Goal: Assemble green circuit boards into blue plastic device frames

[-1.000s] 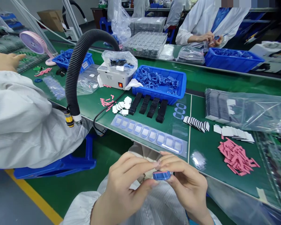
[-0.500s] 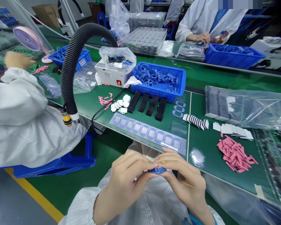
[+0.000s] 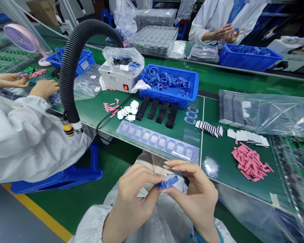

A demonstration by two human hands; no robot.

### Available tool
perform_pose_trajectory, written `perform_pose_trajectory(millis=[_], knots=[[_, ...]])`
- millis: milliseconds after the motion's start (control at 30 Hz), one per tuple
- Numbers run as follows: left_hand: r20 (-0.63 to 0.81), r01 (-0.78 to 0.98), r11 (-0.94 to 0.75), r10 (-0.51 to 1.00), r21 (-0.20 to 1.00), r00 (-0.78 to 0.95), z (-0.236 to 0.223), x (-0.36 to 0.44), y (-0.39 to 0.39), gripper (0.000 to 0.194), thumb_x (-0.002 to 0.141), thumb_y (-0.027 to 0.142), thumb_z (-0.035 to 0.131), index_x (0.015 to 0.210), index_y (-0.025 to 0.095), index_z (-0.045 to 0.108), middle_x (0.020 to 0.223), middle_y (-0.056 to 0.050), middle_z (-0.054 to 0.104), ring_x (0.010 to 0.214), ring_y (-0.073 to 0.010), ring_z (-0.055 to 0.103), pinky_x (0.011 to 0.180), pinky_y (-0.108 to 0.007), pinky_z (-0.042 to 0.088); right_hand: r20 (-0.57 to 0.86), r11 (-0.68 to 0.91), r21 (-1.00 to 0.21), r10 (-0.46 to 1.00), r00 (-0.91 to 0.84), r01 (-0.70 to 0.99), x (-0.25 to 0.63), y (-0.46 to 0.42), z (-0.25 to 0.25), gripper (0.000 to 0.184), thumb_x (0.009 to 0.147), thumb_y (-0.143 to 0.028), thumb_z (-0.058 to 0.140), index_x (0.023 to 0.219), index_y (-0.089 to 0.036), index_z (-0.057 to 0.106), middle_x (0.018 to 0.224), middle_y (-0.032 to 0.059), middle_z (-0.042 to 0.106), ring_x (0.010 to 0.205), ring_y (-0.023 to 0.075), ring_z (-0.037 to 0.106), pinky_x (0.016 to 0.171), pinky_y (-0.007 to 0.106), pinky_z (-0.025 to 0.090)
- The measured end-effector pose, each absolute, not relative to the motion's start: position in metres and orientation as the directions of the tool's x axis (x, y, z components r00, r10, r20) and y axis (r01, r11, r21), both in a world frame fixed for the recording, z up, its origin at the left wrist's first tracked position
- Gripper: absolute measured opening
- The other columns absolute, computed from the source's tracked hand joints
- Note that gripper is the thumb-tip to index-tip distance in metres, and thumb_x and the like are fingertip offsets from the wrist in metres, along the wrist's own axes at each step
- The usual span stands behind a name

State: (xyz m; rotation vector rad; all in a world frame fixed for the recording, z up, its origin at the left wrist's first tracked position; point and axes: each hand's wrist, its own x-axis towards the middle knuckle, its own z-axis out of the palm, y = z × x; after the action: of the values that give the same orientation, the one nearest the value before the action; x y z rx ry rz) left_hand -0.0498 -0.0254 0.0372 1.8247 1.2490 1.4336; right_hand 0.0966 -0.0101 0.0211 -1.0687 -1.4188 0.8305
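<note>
In front of my lap, my left hand (image 3: 134, 195) pinches a small blue plastic watch-like case (image 3: 168, 181) by its left end, between thumb and fingers. A bit of pink shows inside the case. My right hand (image 3: 196, 189) steadies the case from the right, thumb along its lower edge. The right fingers arch above it, with upper fingertips raised off the part. Just beyond the hands, a clear strip of blue oval rings (image 3: 162, 141) lies along the table edge. A small stack of clear film pieces (image 3: 210, 166) lies to the right of it.
Behind the strip are black stacks (image 3: 171, 115), white pads (image 3: 134, 107) and a blue bin (image 3: 195, 86) of blue cases. Pink strips (image 3: 249, 162) are heaped at right. A black hose (image 3: 68, 71) arches at left, beside a co-worker's sleeve (image 3: 35, 125). Another co-worker (image 3: 205, 20) sits opposite.
My right fingers have lifted and spread away from the case, which is now tilted and more exposed. The left co-worker's hands have shifted; the opposite co-worker's hands have risen. The view has shifted slightly.
</note>
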Motion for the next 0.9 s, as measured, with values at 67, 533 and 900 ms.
perform_pose_trajectory(millis=[67,533,900], knots=[[0.455,0.344,-0.422,0.89,0.839,-0.017,0.035,-0.05,-0.027,0.024,0.073,-0.001,0.069,0.085,0.019,0.063,0.076,-0.001,0.074,0.068,-0.0131,0.063,0.063,-0.027,0.05,0.286,0.277,-0.951,0.957,0.049,0.14,0.098,-0.01,0.021,0.026,0.065,-0.025,0.084,0.085,-0.024,0.066,0.086,0.0004,0.074,0.084,0.0168,0.071,0.079,0.023,0.057],[0.209,0.19,-0.183,0.969,0.965,-0.129,0.03,-0.046,-0.035,0.015,0.072,0.013,0.075,0.076,0.023,0.064,0.063,0.003,0.064,0.058,-0.0137,0.059,0.054,-0.026,0.048,0.146,0.149,-0.989,0.965,-0.217,0.0,0.116,-0.004,0.025,0.005,0.083,-0.028,0.067,0.084,-0.027,0.073,0.082,0.0004,0.078,0.078,0.0186,0.075,0.086,0.034,0.059],[0.181,0.159,-0.165,0.979,0.973,-0.093,0.037,-0.048,-0.026,0.005,0.084,0.017,0.06,0.081,0.021,0.062,0.066,0.002,0.067,0.06,-0.0118,0.063,0.056,-0.021,0.05,0.17,0.2,-0.97,0.964,-0.202,0.137,0.115,-0.002,0.026,0.007,0.081,-0.021,0.067,0.086,-0.024,0.071,0.086,0.0033,0.077,0.08,0.0206,0.074,0.07,0.029,0.062]])
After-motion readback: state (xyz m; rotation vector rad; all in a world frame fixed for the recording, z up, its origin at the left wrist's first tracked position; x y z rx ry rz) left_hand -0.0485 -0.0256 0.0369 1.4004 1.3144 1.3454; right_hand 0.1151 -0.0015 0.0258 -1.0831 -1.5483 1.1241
